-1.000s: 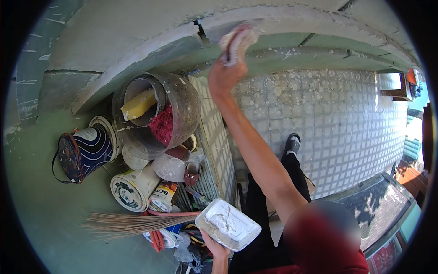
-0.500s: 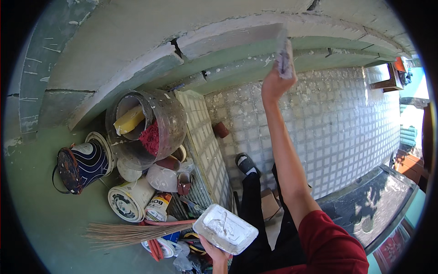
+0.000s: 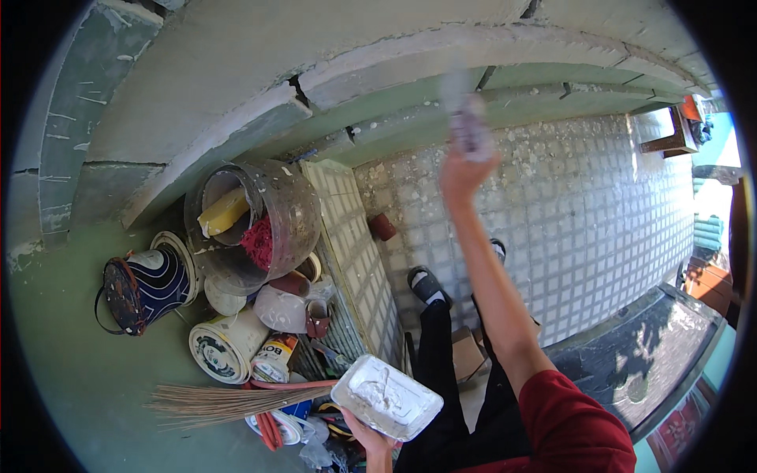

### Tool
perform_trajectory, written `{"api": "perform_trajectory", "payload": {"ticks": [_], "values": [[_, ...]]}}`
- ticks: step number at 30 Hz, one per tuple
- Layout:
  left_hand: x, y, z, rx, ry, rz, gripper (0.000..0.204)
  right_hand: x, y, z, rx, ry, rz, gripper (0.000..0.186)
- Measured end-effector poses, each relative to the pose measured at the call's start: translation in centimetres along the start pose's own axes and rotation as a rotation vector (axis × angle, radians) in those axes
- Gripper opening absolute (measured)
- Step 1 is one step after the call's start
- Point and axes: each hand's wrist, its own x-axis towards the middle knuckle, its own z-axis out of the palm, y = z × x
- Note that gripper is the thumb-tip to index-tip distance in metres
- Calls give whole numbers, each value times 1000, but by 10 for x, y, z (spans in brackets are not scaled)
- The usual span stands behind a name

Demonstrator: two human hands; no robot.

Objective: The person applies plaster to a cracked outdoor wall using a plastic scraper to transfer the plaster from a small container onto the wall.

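Note:
My left hand [image 3: 367, 433] grips a shallow white tray [image 3: 424, 419] from below its near-left edge, fingers mostly hidden beneath it. White paste [image 3: 385, 392] is smeared inside the tray. My right arm reaches out over the floor, and the right hand [image 3: 465, 177] is closed around the handle of a putty knife [image 3: 471, 135]. Motion blurs the blade, which points up toward the ledge [image 3: 410, 55] along the wall. The knife appears just apart from the ledge, though the blur leaves contact uncertain. That ledge has a pale, rough coat along its face and dark vertical gaps.
To the left stand a clear tub [image 3: 300, 213] holding a yellow sponge [image 3: 223, 211], a dark patterned bucket [image 3: 162, 276] and a white bucket [image 3: 217, 347]. A stick broom [image 3: 236, 400] lies beside the tray. A brown cup [image 3: 382, 227] rests on the tiled floor [image 3: 583, 213]. A dark-topped table [image 3: 631, 355] is at right.
My right hand with the putty knife has moved left and slightly down, away from the ledge. The left hand and tray have barely shifted.

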Motion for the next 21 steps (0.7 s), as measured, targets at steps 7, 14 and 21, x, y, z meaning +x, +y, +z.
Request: {"api": "perform_trajectory", "payload": {"ticks": [7,14,21], "values": [[0,0,20,-27,-24,-41,72,89,37,-36,-143,29,-87,15],[12,23,12,-64,-34,-46,72,92,20,-21,-308,-235,-119,32],[43,51,-30,-48,20,-20,73,19,-9,58,-373,-23,-118,52]]}}
